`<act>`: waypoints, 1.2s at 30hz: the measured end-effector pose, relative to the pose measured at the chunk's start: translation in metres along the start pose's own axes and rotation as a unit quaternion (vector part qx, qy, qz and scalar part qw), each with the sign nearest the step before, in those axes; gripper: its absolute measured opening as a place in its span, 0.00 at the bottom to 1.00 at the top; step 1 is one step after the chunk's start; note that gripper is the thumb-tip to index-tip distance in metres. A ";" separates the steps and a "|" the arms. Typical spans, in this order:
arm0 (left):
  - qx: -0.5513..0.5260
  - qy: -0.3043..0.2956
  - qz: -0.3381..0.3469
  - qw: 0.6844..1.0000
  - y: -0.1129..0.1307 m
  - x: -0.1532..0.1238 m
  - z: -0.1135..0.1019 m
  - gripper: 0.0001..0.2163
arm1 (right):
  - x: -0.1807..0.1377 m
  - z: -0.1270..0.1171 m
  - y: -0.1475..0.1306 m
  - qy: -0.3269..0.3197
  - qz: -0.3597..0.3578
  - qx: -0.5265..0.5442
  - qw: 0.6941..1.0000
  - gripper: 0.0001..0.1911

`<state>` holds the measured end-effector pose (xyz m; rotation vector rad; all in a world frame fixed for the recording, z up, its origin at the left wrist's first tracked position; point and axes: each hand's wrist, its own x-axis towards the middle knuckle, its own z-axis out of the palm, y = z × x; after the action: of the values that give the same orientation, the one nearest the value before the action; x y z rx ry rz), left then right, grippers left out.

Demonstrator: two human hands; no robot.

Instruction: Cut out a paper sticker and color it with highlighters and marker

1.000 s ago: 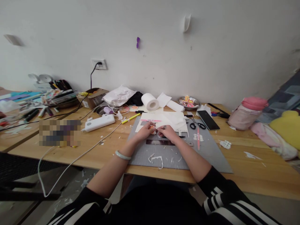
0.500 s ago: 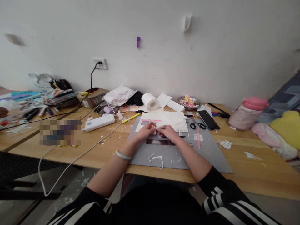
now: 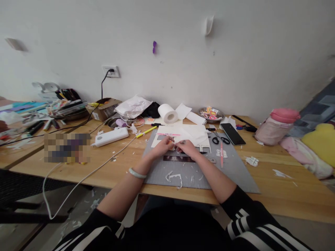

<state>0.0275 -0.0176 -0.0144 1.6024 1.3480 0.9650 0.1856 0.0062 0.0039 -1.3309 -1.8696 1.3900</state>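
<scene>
My left hand and my right hand meet above the grey cutting mat, fingers closed. Between the fingertips is a small orange-and-white piece, mostly hidden; its kind does not show. My left hand pinches it, while the right fingertips close at its other side, their contents too small to tell. Behind the hands lies a cut white sheet with a pink pen on it. A dark ruler-like strip rests just below the hands, near white paper scraps.
Right of the hands lie black-handled scissors, a pink pen-like stick and a phone. A paper roll and a metal bowl stand behind. Leftward are a yellow marker, a white power strip and its cable.
Very little differs. My fingers have shifted slightly around the small piece; both arms and the things on the table stay where they were.
</scene>
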 end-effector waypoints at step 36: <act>0.060 0.009 -0.017 0.998 0.012 -0.005 0.004 0.12 | 0.013 0.009 0.013 0.046 0.025 -0.087 0.995 0.13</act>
<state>0.0349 -0.0245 -0.0055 1.6581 1.4649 0.8933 0.1783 0.0139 -0.0135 -1.5086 -1.9446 1.1884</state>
